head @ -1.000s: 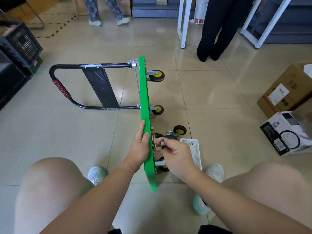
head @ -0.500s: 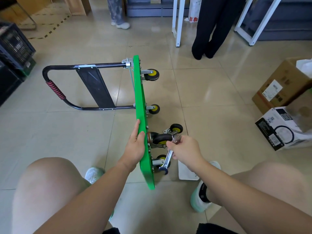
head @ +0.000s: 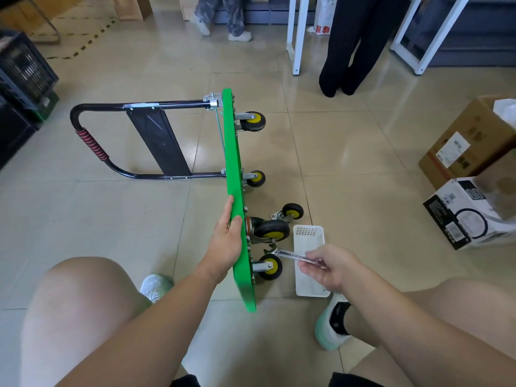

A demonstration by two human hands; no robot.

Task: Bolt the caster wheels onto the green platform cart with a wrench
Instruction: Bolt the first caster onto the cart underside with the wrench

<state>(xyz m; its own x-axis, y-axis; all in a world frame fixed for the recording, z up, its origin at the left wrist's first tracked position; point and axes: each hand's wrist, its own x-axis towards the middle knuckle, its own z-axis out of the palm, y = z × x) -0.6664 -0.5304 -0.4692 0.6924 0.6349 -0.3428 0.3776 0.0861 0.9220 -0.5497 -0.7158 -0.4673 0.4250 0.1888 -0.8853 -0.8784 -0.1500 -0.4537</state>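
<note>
The green platform cart (head: pixel 234 152) stands on its edge on the floor, its black handle (head: pixel 92 146) lying to the left. Casters with yellow hubs stick out of its right face: two far ones (head: pixel 252 122) (head: pixel 255 178), a large one (head: pixel 271 231) and a near one (head: pixel 270 266). A loose caster (head: pixel 291 212) lies on the floor beside them. My left hand (head: pixel 226 241) grips the platform's upper edge. My right hand (head: pixel 328 268) pinches a silver wrench (head: pixel 287 254), whose open jaw points at the base of the large caster.
A white plastic tray (head: pixel 308 286) lies on the tiles under my right hand. Cardboard and printed boxes (head: pixel 472 213) sit at the right. Black crates (head: pixel 22 79) stand at the far left. Two people's legs (head: pixel 346 51) and white frame posts (head: pixel 297 34) are at the back.
My right hand swung the wrench from hanging down beside the large caster to lying nearly level, and drew back to the right. The left hand kept its hold on the platform.
</note>
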